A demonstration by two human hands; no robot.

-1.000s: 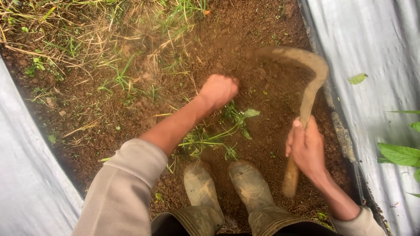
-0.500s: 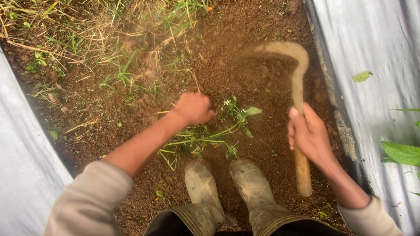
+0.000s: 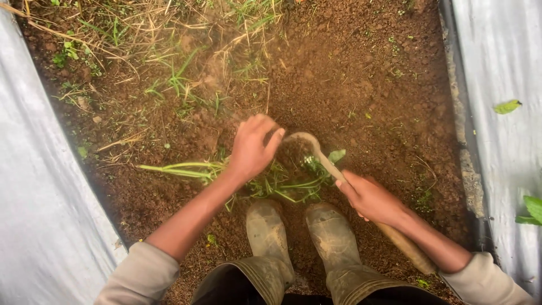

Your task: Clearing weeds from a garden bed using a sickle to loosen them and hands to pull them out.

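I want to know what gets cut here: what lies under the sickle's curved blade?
Under the sickle blade lie green weed stems on brown soil, beside the left hand. The right hand covers part of the handle; the blade's tip and the weeds' roots cannot be seen.

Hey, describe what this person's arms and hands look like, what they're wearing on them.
Both hands are bare, with no gloves, rings or watch showing: the left hand and the right hand. The forearms are uncovered too. Each arm has a light beige long sleeve pushed up toward the elbow, the left sleeve and the right sleeve, plain fabric with no markings visible.
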